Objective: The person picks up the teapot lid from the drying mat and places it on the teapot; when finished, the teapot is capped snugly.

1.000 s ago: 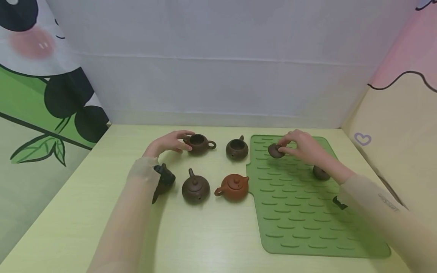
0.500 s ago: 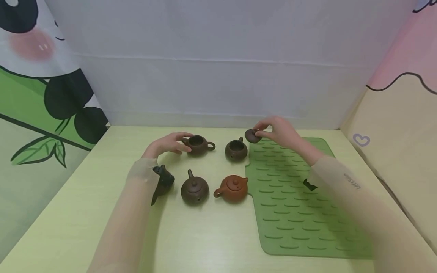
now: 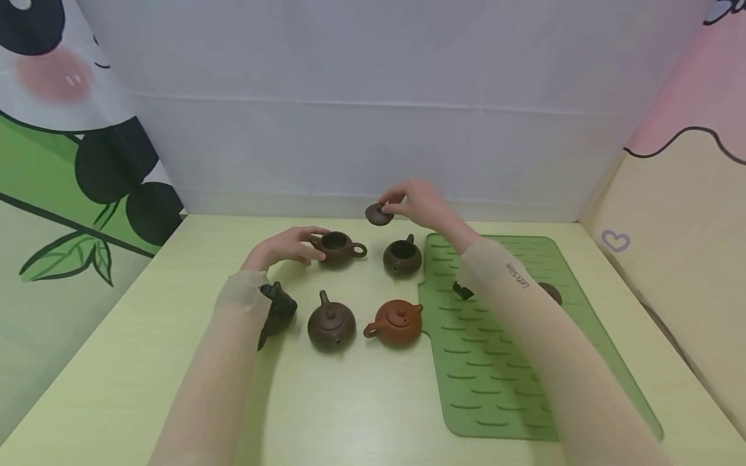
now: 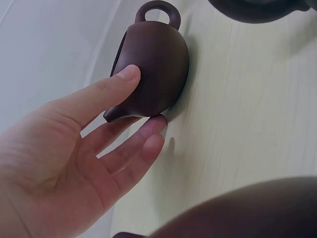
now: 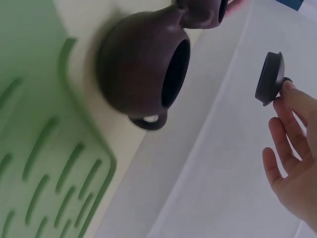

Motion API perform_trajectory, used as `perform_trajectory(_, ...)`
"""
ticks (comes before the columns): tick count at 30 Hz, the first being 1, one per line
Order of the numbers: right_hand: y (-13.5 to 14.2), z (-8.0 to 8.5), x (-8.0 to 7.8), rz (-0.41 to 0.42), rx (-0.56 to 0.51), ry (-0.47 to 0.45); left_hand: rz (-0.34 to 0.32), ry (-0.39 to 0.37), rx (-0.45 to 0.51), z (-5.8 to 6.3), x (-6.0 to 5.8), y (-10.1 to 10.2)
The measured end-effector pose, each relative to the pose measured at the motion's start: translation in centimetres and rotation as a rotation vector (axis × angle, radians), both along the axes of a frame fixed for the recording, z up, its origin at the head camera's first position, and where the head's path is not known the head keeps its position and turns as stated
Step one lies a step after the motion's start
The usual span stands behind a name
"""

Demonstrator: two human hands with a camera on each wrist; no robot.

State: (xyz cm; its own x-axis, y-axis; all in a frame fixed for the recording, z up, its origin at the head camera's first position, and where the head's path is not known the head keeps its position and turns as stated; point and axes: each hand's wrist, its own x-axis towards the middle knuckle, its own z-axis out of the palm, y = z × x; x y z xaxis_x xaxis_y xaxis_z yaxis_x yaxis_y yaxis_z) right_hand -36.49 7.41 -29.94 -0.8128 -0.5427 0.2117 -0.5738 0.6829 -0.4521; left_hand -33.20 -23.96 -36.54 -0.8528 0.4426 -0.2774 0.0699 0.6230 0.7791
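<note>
My right hand (image 3: 421, 206) pinches a dark brown teapot lid (image 3: 380, 214) by its knob, up in the air near the back of the table. In the right wrist view the lid (image 5: 271, 79) is tilted on edge, apart from the teapots. With thumb and fingers on either side of its spout end, my left hand (image 3: 287, 247) holds a lidless dark brown teapot (image 4: 157, 69) on the table. To that pot's right stands another lidless teapot (image 3: 403, 260), its dark mouth facing up and its handle toward the back.
Nearer me stand a brown lidded teapot (image 3: 331, 327) and a reddish one (image 3: 399, 322). A black-brown object (image 3: 282, 309) is partly hidden by my left wrist. On the green mat (image 3: 466, 388), a small dark round thing (image 3: 550, 293) shows past my right sleeve. A white cloth wall (image 3: 373, 155) rises behind.
My right hand has carried the lid leftward and up, from over the green mat past the second lidless teapot. The left hand keeps its place at its teapot.
</note>
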Motion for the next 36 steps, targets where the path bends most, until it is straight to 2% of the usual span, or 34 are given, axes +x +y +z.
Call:
perform_trajectory(6, -2.9, -0.1, -0.9, 0.018, -0.021, -0.056, -0.006, 0.030, -0.003, 0.1, 0.1, 0.0)
perform_trajectory(12, -4.8, -0.6, -1.6, 0.056, -0.047, -0.093, -0.006, 0.029, 0.007, 0.1, 0.1, 0.0)
perform_trajectory(22, -7.3, -1.5, -2.2, 0.196, -0.035, -0.130, 0.004, 0.014, 0.010, -0.1, -0.3, -0.5)
perform_trajectory(28, -7.9, -2.2, -2.7, 0.267, -0.032, -0.141, 0.008, 0.008, -0.010, 0.3, 0.0, -0.2)
perform_trajectory(36, -8.1, -2.9, -2.5, 0.251, -0.068, -0.185, 0.020, 0.005, -0.033, 0.3, -0.1, -0.2)
